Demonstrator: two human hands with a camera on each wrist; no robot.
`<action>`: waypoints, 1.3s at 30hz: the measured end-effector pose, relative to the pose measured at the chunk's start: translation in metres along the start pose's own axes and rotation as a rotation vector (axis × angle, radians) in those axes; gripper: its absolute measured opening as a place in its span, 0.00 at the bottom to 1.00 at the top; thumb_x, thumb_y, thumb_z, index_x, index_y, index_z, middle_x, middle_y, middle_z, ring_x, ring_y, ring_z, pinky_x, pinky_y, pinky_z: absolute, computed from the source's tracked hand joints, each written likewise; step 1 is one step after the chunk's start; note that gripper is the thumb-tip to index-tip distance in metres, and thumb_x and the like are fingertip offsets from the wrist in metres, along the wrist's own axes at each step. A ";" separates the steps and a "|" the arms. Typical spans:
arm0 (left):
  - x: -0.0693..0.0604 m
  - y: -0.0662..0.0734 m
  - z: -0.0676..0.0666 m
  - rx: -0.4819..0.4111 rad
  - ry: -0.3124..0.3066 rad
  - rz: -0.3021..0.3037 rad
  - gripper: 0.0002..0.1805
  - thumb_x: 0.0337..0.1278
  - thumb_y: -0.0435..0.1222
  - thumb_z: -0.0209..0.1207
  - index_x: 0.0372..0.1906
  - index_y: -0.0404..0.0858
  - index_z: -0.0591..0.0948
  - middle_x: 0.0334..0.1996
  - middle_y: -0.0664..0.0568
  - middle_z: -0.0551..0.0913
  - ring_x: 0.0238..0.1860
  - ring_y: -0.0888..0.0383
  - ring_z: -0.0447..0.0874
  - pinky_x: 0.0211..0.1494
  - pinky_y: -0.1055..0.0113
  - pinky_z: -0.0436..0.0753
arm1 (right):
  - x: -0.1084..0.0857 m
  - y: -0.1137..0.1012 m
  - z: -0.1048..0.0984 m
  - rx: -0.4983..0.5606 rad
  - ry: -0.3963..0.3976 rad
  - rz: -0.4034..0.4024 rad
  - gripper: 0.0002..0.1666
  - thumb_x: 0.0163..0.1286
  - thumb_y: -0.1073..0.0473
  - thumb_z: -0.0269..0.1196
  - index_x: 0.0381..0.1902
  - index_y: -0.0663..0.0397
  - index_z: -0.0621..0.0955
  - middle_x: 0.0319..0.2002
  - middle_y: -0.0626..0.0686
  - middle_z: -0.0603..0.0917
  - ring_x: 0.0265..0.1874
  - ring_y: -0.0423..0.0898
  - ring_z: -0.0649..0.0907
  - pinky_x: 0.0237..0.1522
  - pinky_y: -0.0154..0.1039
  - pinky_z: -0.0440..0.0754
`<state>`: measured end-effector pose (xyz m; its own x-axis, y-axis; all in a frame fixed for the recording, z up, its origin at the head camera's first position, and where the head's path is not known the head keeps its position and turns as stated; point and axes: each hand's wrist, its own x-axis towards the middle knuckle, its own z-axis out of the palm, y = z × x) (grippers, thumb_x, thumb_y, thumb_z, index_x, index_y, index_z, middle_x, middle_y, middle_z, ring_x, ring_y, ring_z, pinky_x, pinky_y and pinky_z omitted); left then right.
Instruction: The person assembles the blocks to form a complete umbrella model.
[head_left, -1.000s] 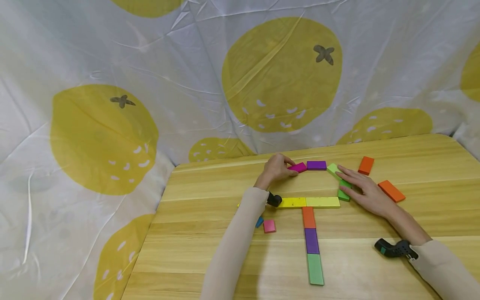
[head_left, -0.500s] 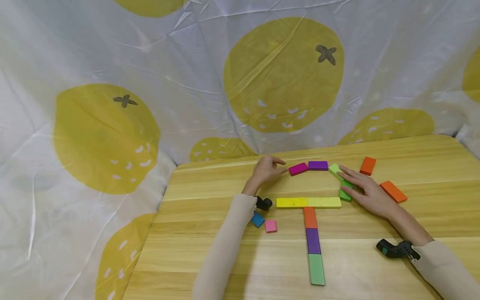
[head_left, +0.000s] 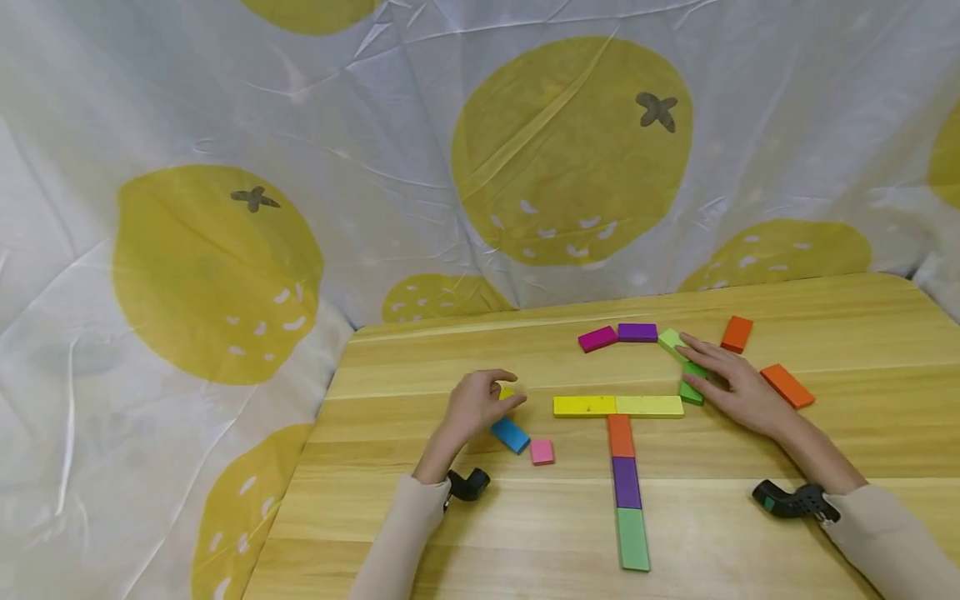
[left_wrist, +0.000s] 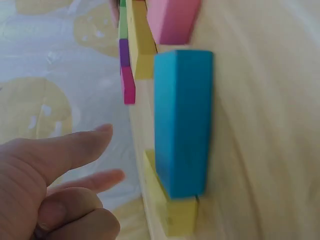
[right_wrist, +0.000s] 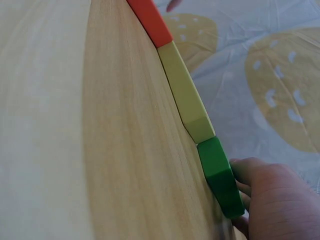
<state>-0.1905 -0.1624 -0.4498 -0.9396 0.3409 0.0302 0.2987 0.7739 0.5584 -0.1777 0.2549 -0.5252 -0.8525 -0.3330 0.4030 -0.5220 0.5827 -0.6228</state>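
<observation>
My left hand [head_left: 474, 405] hovers at the left over a small yellow block [head_left: 507, 392] that it partly hides, with thumb and forefinger apart and nothing between them. Just below lies a blue block [left_wrist: 183, 125], a pink block [head_left: 542, 452] beside it. My right hand [head_left: 738, 390] rests at the curve's right side, long fingers stretched over the light green block [head_left: 669, 340] and the green block [right_wrist: 220, 175]. To their left, a purple block [head_left: 637, 332] and a magenta block [head_left: 597, 339] continue the curve. Two yellow blocks [head_left: 585, 406] form a straight bar beneath.
Below the bar, an orange block [head_left: 620, 435], a purple block [head_left: 626, 482] and a pale green block [head_left: 633, 539] run in a line. Two loose orange blocks [head_left: 787, 385] lie at the right. A lemon-print cloth [head_left: 405, 167] hangs behind the wooden table [head_left: 360, 500].
My left hand has let go of the magenta block and moved down and left to the yellow and blue blocks. The right hand stays in place.
</observation>
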 end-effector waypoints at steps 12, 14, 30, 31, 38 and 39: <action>-0.033 -0.030 -0.004 0.003 0.079 -0.174 0.19 0.56 0.43 0.75 0.47 0.34 0.90 0.17 0.58 0.66 0.18 0.63 0.60 0.21 0.71 0.56 | -0.001 -0.001 0.000 0.024 0.000 0.038 0.28 0.77 0.61 0.62 0.73 0.57 0.75 0.77 0.64 0.67 0.80 0.42 0.61 0.66 0.13 0.49; -0.033 -0.030 -0.002 0.016 0.089 -0.169 0.18 0.55 0.43 0.75 0.44 0.34 0.90 0.18 0.57 0.69 0.19 0.62 0.61 0.22 0.72 0.57 | -0.002 -0.001 -0.001 0.031 0.004 0.041 0.28 0.77 0.61 0.62 0.73 0.57 0.75 0.77 0.65 0.67 0.79 0.38 0.60 0.66 0.12 0.49; 0.012 0.001 0.006 0.123 0.169 -0.090 0.20 0.55 0.47 0.74 0.44 0.35 0.91 0.17 0.56 0.72 0.19 0.62 0.64 0.22 0.72 0.61 | 0.000 -0.002 -0.001 0.028 -0.007 0.050 0.29 0.77 0.60 0.62 0.73 0.57 0.74 0.77 0.63 0.67 0.80 0.55 0.63 0.66 0.13 0.49; 0.017 0.004 0.007 0.126 0.164 -0.086 0.20 0.55 0.47 0.74 0.44 0.35 0.91 0.17 0.55 0.73 0.19 0.62 0.65 0.22 0.72 0.62 | 0.001 -0.002 -0.001 0.028 -0.002 0.053 0.29 0.77 0.60 0.62 0.73 0.57 0.75 0.77 0.63 0.67 0.79 0.57 0.63 0.66 0.12 0.49; 0.048 0.021 0.019 0.165 0.125 -0.060 0.20 0.54 0.48 0.75 0.42 0.36 0.91 0.16 0.56 0.74 0.20 0.62 0.70 0.22 0.73 0.66 | 0.001 -0.001 0.000 0.015 -0.005 0.048 0.29 0.77 0.60 0.62 0.73 0.57 0.74 0.77 0.63 0.67 0.77 0.66 0.65 0.68 0.14 0.48; 0.051 0.023 0.021 0.173 0.118 -0.059 0.19 0.53 0.48 0.75 0.41 0.36 0.91 0.16 0.55 0.75 0.21 0.61 0.72 0.23 0.73 0.66 | 0.001 -0.001 0.000 0.017 -0.001 0.052 0.29 0.77 0.60 0.62 0.73 0.57 0.75 0.77 0.63 0.67 0.76 0.67 0.65 0.68 0.14 0.48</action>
<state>-0.2284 -0.1156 -0.4524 -0.9664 0.2349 0.1043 0.2569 0.8743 0.4118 -0.1783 0.2537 -0.5241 -0.8786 -0.3034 0.3688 -0.4772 0.5868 -0.6541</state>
